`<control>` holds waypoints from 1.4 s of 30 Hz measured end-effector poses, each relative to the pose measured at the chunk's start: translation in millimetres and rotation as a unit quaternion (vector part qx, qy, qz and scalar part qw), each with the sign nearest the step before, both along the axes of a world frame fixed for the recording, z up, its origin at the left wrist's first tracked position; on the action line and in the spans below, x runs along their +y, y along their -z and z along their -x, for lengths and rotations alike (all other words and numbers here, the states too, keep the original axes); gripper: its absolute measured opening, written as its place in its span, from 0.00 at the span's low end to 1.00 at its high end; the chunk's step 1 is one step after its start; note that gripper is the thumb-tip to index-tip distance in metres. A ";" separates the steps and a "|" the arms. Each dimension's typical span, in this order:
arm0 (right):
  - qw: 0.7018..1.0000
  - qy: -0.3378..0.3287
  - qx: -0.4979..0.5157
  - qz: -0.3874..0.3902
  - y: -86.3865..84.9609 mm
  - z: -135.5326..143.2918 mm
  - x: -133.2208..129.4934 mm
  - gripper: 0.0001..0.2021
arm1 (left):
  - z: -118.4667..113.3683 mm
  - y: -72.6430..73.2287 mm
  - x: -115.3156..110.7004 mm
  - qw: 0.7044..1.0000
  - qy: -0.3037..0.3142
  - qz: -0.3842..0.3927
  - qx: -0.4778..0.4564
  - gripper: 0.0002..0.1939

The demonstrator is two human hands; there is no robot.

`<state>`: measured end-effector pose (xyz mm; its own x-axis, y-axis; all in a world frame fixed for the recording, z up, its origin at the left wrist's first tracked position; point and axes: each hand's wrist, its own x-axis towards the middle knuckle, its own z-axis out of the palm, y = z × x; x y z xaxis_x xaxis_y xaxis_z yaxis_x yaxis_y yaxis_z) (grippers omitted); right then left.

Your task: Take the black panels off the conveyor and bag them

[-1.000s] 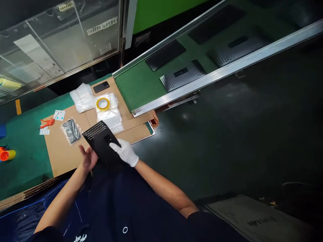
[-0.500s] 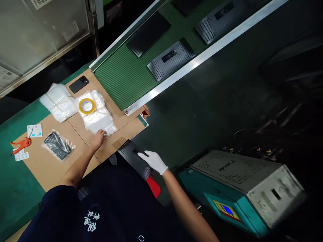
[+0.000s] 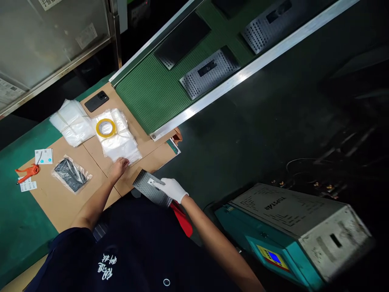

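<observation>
My bare left hand [image 3: 120, 167] has its fingers pinched at the lower edge of a stack of clear plastic bags [image 3: 121, 149]. A roll of yellow-edged tape [image 3: 106, 128] lies on that stack. In a white glove, my right hand [image 3: 170, 188] grips a dark perforated panel [image 3: 148, 187] by its middle, near a recessed slot. The panel is tilted, just in front of my body and beside the table edge. Left of my left hand lies a bagged dark panel [image 3: 70, 174] on the cardboard [image 3: 100, 194].
A green conveyor belt [image 3: 152, 101] carries several dark panels [image 3: 209, 73]. A second bag bundle [image 3: 73, 123], a phone [image 3: 96, 101], an orange tool [image 3: 28, 172] and labels [image 3: 44, 156] lie on the table. At right stands a teal-and-grey machine [image 3: 291, 231]; a red object [image 3: 182, 221] is near my body.
My right hand has moved left and slightly up with the panel, tilting it so its face catches more light. My left hand's fingers have curled in at the bag edge.
</observation>
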<state>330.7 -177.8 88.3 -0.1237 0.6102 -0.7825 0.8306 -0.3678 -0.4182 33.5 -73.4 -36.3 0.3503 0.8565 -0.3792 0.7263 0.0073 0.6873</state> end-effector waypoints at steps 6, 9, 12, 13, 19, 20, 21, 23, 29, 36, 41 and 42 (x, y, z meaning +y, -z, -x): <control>0.998 -0.058 -0.005 0.008 -8.8 5.5 14.9 0.26 | -2.7 -3.1 10.8 0.999 -0.034 0.033 -0.006 0.09; 0.995 -0.094 -0.010 0.012 -11.2 11.0 25.7 0.27 | -1.3 -1.0 18.0 0.999 -0.030 0.043 -0.010 0.08; 0.996 -0.092 -0.010 0.004 -12.0 15.2 33.9 0.29 | -0.9 3.5 20.8 0.998 -0.033 0.052 -0.009 0.09; 0.996 -0.087 -0.012 0.001 -11.9 16.4 36.4 0.29 | -0.8 4.6 20.9 0.998 -0.033 0.055 -0.009 0.09; 0.991 -0.129 -0.021 -0.013 -5.0 23.4 60.8 0.25 | 3.8 2.2 22.7 0.998 0.007 0.056 -0.014 0.15; 0.990 -0.137 -0.021 -0.017 -2.9 24.4 66.6 0.25 | 5.1 1.4 23.7 0.998 0.017 0.059 -0.015 0.15; 0.990 -0.141 -0.021 -0.022 -0.8 25.3 72.3 0.25 | 6.3 1.0 24.9 0.998 0.027 0.063 -0.017 0.15; 0.989 -0.146 -0.020 -0.031 2.5 26.4 82.7 0.26 | 8.3 0.8 27.2 0.996 0.043 0.070 -0.020 0.15; 0.983 -0.175 -0.023 -0.051 4.1 28.9 100.5 0.26 | 7.2 4.8 28.7 0.996 0.055 0.077 -0.003 0.07; 0.983 -0.178 -0.052 -0.016 13.8 28.1 117.2 0.29 | -1.6 3.7 26.0 0.996 0.051 0.071 0.024 0.08; 0.985 -0.159 -0.061 -0.004 24.7 23.2 121.6 0.29 | -0.2 -15.1 24.8 0.998 0.025 0.037 0.051 0.08; 0.986 -0.158 -0.059 -0.006 26.2 22.7 121.2 0.29 | -0.1 -18.9 23.7 0.998 0.015 0.024 0.058 0.09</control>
<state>308.1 -56.6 62.1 -0.2175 0.5645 -0.7963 0.9458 -0.0797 -0.3148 33.6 -49.7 -17.4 0.3273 0.8262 -0.4586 0.8019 0.0139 0.5974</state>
